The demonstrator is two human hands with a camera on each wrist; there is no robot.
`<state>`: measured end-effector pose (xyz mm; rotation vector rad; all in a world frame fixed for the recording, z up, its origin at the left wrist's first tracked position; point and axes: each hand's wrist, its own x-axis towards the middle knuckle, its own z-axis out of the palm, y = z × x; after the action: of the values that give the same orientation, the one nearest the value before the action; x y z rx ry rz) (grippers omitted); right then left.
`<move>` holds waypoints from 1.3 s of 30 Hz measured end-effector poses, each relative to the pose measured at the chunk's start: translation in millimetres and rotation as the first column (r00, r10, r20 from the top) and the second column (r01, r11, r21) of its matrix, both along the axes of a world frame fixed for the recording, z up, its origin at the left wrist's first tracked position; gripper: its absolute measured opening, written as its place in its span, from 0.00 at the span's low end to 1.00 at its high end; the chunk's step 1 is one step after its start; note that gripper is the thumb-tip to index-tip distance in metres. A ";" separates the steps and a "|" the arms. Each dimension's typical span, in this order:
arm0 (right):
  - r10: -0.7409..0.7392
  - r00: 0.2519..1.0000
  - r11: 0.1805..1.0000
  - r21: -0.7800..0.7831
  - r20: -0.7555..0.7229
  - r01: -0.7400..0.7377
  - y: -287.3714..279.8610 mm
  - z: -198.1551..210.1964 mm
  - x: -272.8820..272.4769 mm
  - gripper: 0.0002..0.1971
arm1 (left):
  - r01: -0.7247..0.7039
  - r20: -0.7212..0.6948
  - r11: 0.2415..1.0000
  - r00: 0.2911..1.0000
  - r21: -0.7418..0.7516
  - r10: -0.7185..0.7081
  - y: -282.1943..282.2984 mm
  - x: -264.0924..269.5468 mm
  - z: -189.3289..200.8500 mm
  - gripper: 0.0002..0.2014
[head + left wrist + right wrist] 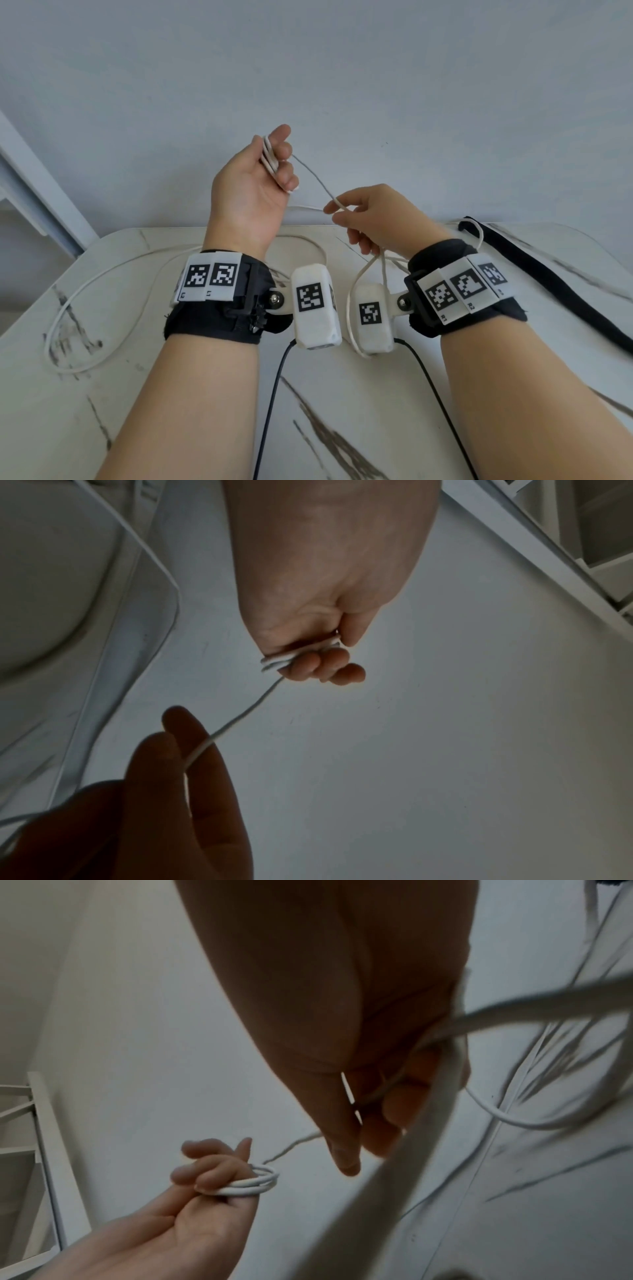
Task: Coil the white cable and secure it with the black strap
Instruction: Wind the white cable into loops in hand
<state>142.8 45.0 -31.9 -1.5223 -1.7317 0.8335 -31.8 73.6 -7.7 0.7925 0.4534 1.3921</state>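
Note:
My left hand (274, 161) is raised above the table's far edge, with several turns of the white cable (270, 156) wound round its curled fingers (322, 666). The coil (253, 1183) shows clearly in the right wrist view. From it a taut strand (313, 178) runs down to my right hand (337, 212), which pinches it between thumb and forefinger. The rest of the cable lies in a big loose loop (68, 308) on the table and hangs under my right wrist. The black strap (548, 277) lies flat at the right, untouched.
The marble-patterned table (171, 394) fills the lower view, and its far edge runs just below my hands. Behind it is a plain pale wall (411, 85). A white frame (41, 192) stands at the left. Two black camera leads (274, 394) trail toward me.

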 end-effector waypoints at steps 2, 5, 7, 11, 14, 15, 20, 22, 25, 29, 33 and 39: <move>0.074 0.995 0.997 -0.035 0.062 -0.072 -2.8 0.5 -2.7 0.07 | -0.052 0.027 0.999 0.998 -0.005 0.052 1.7 -1.1 -0.8 0.14; 0.189 0.970 0.977 -0.125 0.150 -0.171 -6.8 1.8 -6.3 0.04 | -0.099 0.026 0.995 0.995 0.012 0.099 5.1 -6.0 -3.1 0.09; 0.241 0.952 0.962 -0.177 0.187 -0.209 -7.7 2.2 -8.1 0.02 | -0.154 -0.014 0.988 0.988 0.022 0.154 6.8 -9.0 -4.7 0.06; 0.295 0.931 0.944 -0.218 0.214 -0.249 -7.7 3.6 -11.5 0.03 | -0.276 -0.141 0.960 0.949 0.050 0.280 9.3 -8.5 -8.4 0.06; 0.307 0.928 0.938 -0.233 0.209 -0.257 -8.4 5.1 -11.2 0.05 | -0.374 -0.301 0.920 0.870 0.113 0.391 11.8 -6.7 -10.5 0.16; 0.307 0.929 0.937 -0.239 0.206 -0.256 -8.4 5.4 -10.5 0.05 | -0.405 -0.356 0.904 0.831 0.139 0.427 12.0 -6.4 -11.0 0.18; 0.321 0.921 0.933 -0.238 0.218 -0.269 -9.1 6.1 -9.6 0.04 | -0.487 -0.556 0.810 0.594 0.325 0.581 13.8 -11.5 -14.1 0.18; 0.285 0.937 0.952 -0.173 0.200 -0.253 -8.8 6.3 -8.7 0.03 | -0.487 -0.611 0.790 0.511 0.374 0.604 15.9 -15.1 -14.9 0.21; 0.221 0.969 0.975 -0.054 0.112 -0.216 -8.9 8.7 -5.6 0.01 | -0.453 -0.712 0.811 0.422 0.370 0.561 16.4 -17.8 -15.9 0.22; 0.177 0.984 0.984 0.030 -0.028 -0.176 -8.3 11.7 -4.1 0.04 | -0.404 -0.823 0.857 0.328 0.320 0.463 16.0 -16.2 -20.6 0.18; 0.130 0.984 0.987 0.114 -0.119 -0.116 -8.0 13.6 -5.7 0.06 | -0.347 -0.908 0.889 0.184 0.299 0.377 18.8 -13.5 -20.6 0.13; -0.001 0.973 0.976 0.211 -0.231 0.052 -8.5 19.7 -3.5 0.10 | -0.148 -0.964 0.974 0.180 0.172 0.197 6.7 0.1 -12.0 0.13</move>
<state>139.2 36.5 -12.2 -1.2501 -1.5722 0.7488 -31.7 80.3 -19.7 1.7165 1.5990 0.8765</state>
